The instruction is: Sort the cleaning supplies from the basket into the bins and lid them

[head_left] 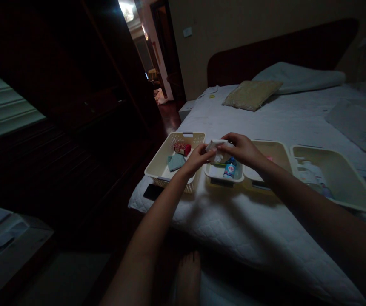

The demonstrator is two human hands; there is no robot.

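Both my left hand (pixel 197 159) and my right hand (pixel 238 149) pinch a crumpled white tissue or cloth (pixel 215 149) between their fingertips, above a small white tray (pixel 215 173). A water bottle with a blue label (pixel 230 168) lies in that tray, just below my right hand. Left of my left hand, a cream plastic basket (pixel 160 163) holds a red-and-white packet (pixel 182 149) and a folded teal cloth (pixel 175 162). Right of my right hand stands a cream tray (pixel 274 151), partly hidden by my wrist.
All this rests on a bed with a white quilted cover (pixel 234 221). A larger cream basket (pixel 333 178) holding white items stands to the right. A black phone (pixel 153 192) lies near the bed's edge. Pillows (pixel 251 95) are at the far end; a dark wardrobe (pixel 74 127) stands left.
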